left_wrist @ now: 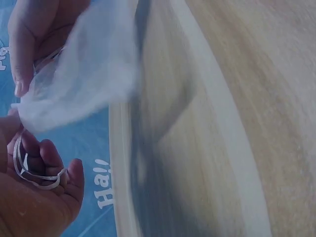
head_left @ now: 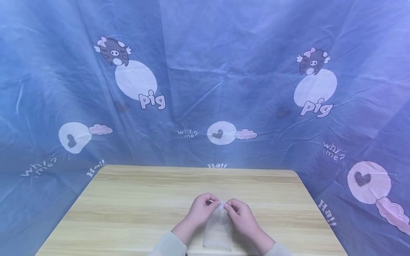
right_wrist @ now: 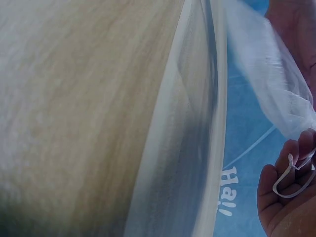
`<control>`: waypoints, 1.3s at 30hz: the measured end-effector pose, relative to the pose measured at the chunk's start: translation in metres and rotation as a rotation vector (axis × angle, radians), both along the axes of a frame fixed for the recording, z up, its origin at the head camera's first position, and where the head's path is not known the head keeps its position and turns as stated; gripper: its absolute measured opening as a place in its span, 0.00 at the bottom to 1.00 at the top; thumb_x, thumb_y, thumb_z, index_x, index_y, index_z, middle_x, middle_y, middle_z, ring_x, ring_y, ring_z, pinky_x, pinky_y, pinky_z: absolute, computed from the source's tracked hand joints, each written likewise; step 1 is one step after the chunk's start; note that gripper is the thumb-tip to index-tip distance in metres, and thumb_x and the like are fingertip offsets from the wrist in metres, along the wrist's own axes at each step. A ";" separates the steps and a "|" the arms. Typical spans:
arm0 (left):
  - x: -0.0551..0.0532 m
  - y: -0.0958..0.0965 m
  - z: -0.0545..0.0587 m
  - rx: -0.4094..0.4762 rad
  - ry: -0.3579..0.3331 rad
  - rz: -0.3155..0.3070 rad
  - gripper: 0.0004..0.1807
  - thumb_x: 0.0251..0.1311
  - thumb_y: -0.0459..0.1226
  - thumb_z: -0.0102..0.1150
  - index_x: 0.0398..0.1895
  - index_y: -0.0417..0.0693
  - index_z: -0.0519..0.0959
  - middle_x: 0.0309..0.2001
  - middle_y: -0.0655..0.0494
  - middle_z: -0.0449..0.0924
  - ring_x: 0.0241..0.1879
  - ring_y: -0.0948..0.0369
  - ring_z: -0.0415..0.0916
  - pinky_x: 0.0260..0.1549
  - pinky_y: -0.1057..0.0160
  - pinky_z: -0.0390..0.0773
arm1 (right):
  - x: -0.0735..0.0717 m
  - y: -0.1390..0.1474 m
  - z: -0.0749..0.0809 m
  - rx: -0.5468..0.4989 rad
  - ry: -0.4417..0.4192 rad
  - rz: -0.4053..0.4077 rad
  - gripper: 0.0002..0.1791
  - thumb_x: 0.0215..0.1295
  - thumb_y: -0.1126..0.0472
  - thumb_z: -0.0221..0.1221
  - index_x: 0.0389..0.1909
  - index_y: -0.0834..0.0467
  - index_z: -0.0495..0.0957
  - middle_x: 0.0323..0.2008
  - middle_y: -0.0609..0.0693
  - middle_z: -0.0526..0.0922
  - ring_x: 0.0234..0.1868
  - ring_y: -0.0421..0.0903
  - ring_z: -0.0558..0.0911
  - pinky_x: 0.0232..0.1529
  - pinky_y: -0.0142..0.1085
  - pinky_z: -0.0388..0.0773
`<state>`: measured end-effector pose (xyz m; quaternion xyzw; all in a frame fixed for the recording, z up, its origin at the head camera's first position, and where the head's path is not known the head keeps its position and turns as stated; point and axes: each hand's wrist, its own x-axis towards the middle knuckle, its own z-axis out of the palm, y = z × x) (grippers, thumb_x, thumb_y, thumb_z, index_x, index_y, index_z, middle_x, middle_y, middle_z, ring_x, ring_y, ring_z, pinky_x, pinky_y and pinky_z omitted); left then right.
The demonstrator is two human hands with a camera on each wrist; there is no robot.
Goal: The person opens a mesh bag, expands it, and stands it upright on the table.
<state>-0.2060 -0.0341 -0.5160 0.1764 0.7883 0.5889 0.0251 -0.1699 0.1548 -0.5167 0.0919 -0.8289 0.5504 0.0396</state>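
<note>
A sheer white drawstring mesh bag [head_left: 217, 233] hangs by its gathered top between both hands, its wide end toward the person. My left hand [head_left: 202, 209] pinches the top from the left, thumb against forefinger. From the right, my right hand [head_left: 240, 215] pinches the same gathered end, the fingertips of both hands close together. In the left wrist view, a thin white drawstring [left_wrist: 42, 181] loops across the curled left fingers. Another string loop [right_wrist: 282, 190] lies over the right fingers in the right wrist view. The pinched spot itself is partly hidden by the fingers.
A light wood-grain table [head_left: 144, 199] lies beneath the hands, with rounded far corners. Blue printed cloth [head_left: 198, 89] hangs behind it and along both sides. Light sleeves [head_left: 169, 245] cover the forearms. The bag and hands cast shadows on the table.
</note>
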 end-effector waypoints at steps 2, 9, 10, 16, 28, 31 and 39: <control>0.001 0.000 0.001 -0.001 -0.002 0.003 0.05 0.70 0.37 0.67 0.35 0.45 0.85 0.36 0.60 0.85 0.36 0.63 0.79 0.38 0.64 0.80 | 0.000 0.000 0.000 -0.008 0.007 0.003 0.08 0.78 0.64 0.59 0.37 0.61 0.82 0.25 0.47 0.78 0.26 0.39 0.74 0.32 0.31 0.76; 0.003 -0.001 0.001 0.017 -0.036 -0.022 0.09 0.75 0.38 0.60 0.36 0.43 0.81 0.36 0.57 0.84 0.37 0.62 0.80 0.40 0.63 0.82 | 0.001 0.002 -0.002 -0.013 0.020 0.029 0.08 0.79 0.63 0.58 0.38 0.60 0.82 0.22 0.45 0.74 0.22 0.36 0.71 0.27 0.30 0.74; 0.003 -0.001 0.001 0.021 -0.039 -0.025 0.09 0.76 0.37 0.59 0.37 0.42 0.81 0.35 0.56 0.84 0.36 0.62 0.80 0.39 0.63 0.82 | 0.001 0.002 -0.002 -0.014 0.021 0.032 0.08 0.80 0.62 0.58 0.38 0.60 0.82 0.22 0.44 0.74 0.22 0.36 0.70 0.27 0.30 0.74; 0.005 0.001 0.002 0.023 -0.001 -0.009 0.09 0.76 0.37 0.59 0.37 0.41 0.80 0.35 0.56 0.82 0.36 0.62 0.79 0.41 0.63 0.81 | 0.002 0.001 -0.001 -0.025 0.062 0.011 0.07 0.78 0.65 0.59 0.37 0.58 0.83 0.33 0.47 0.84 0.33 0.38 0.78 0.40 0.32 0.81; 0.007 0.002 -0.004 0.119 0.034 0.000 0.08 0.77 0.36 0.58 0.41 0.41 0.82 0.41 0.54 0.84 0.43 0.61 0.78 0.46 0.64 0.79 | -0.001 -0.002 -0.005 -0.014 0.197 -0.101 0.12 0.71 0.73 0.61 0.32 0.53 0.82 0.37 0.46 0.88 0.46 0.44 0.86 0.57 0.50 0.84; 0.008 0.004 -0.004 0.136 0.029 -0.008 0.08 0.76 0.36 0.58 0.43 0.40 0.83 0.43 0.53 0.85 0.44 0.60 0.78 0.46 0.64 0.79 | -0.001 -0.003 -0.005 -0.023 0.212 -0.118 0.12 0.70 0.74 0.61 0.32 0.54 0.82 0.36 0.45 0.88 0.46 0.45 0.87 0.57 0.51 0.84; 0.006 0.003 -0.001 0.102 0.018 -0.018 0.06 0.72 0.35 0.62 0.40 0.40 0.83 0.41 0.54 0.85 0.43 0.61 0.79 0.48 0.62 0.80 | -0.001 -0.002 -0.005 -0.046 0.214 -0.086 0.12 0.70 0.76 0.61 0.32 0.55 0.82 0.37 0.46 0.88 0.47 0.48 0.88 0.56 0.46 0.85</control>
